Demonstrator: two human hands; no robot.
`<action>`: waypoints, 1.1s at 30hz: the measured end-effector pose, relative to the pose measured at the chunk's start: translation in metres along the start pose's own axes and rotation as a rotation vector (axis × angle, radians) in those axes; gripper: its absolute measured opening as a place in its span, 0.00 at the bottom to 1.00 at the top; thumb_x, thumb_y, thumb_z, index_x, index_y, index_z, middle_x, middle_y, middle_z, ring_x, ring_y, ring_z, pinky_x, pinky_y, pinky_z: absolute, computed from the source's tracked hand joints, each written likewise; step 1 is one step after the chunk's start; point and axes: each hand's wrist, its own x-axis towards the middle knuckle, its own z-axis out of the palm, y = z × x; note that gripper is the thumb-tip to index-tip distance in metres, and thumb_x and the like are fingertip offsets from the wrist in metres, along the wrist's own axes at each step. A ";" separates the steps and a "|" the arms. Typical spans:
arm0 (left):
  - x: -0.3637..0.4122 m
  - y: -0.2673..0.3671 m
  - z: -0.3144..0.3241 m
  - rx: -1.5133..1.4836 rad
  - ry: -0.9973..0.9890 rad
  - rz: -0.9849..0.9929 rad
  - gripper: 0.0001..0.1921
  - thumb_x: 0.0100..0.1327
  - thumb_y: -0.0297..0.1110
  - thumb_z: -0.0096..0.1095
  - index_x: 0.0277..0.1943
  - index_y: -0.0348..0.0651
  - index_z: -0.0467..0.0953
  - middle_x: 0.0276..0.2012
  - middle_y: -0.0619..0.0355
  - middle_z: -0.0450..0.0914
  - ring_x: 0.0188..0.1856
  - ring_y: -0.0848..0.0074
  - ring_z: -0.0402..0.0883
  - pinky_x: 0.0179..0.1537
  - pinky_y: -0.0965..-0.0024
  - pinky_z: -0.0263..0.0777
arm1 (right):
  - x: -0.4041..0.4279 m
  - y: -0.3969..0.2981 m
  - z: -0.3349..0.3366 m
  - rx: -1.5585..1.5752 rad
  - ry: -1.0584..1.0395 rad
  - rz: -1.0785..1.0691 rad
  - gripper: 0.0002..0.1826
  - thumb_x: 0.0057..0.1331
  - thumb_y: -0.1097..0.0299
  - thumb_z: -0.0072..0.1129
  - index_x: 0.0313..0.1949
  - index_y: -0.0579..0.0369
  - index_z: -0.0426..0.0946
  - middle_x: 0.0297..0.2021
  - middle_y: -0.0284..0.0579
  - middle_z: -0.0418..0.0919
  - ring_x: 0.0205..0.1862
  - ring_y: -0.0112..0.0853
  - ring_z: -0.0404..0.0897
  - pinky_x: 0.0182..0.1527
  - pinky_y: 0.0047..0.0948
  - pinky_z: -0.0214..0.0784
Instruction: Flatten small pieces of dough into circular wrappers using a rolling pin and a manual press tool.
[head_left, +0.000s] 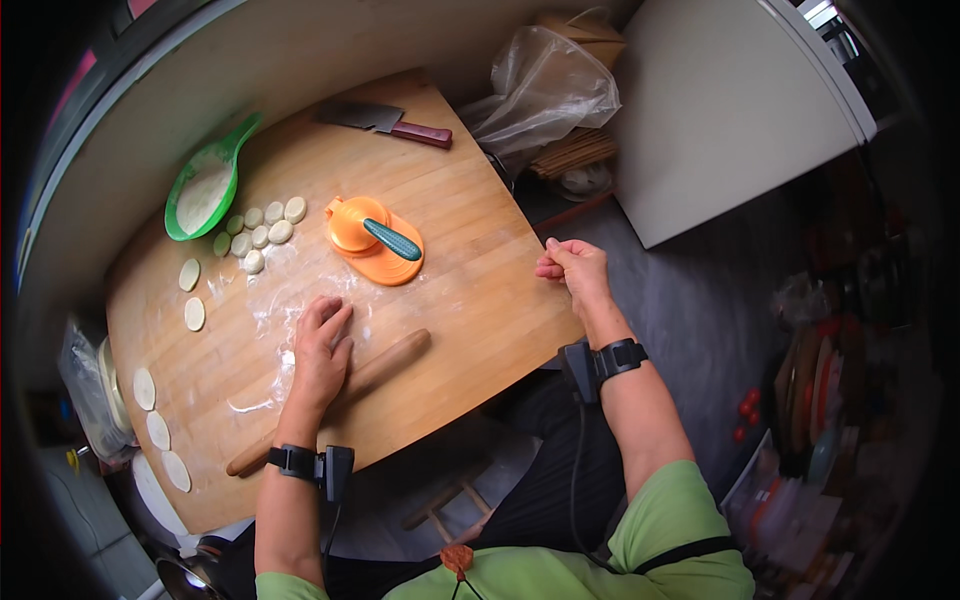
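My left hand rests low over the floured wooden board, fingers bent and a little apart, with nothing seen in it. The forearm crosses above a wooden rolling pin. Beyond the fingers stands an orange plastic dough press with a green handle. Off the board's right edge, my right hand is raised with curled fingers, thumb against the index finger; whether it holds anything small cannot be told. Small dough discs lie grouped left of the press, and flattened rounds lie near the left edge.
A green scoop of flour stands at the board's back left. A cleaver with a dark red handle lies at the back. Plastic bags and a pale cabinet or appliance stand beyond the right edge.
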 end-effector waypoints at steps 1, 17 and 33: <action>0.000 0.000 0.001 -0.001 -0.003 0.003 0.24 0.49 0.16 0.61 0.52 0.38 0.76 0.56 0.48 0.71 0.62 0.57 0.67 0.63 0.63 0.60 | 0.001 0.001 -0.003 0.043 -0.003 0.003 0.11 0.65 0.62 0.62 0.28 0.55 0.76 0.24 0.39 0.80 0.23 0.23 0.79 0.28 0.19 0.69; 0.000 0.002 0.001 0.001 -0.004 -0.020 0.24 0.49 0.18 0.61 0.52 0.39 0.77 0.55 0.49 0.71 0.62 0.55 0.66 0.64 0.60 0.60 | 0.000 0.007 0.006 -0.154 -0.090 -0.210 0.07 0.59 0.73 0.66 0.27 0.57 0.75 0.22 0.35 0.78 0.23 0.20 0.77 0.27 0.17 0.67; 0.000 0.002 0.000 0.009 -0.011 -0.025 0.24 0.50 0.19 0.62 0.53 0.40 0.77 0.56 0.50 0.71 0.63 0.55 0.65 0.64 0.60 0.59 | -0.004 0.009 0.017 -0.176 -0.163 -0.196 0.06 0.58 0.74 0.66 0.30 0.60 0.77 0.25 0.37 0.80 0.26 0.21 0.79 0.30 0.18 0.69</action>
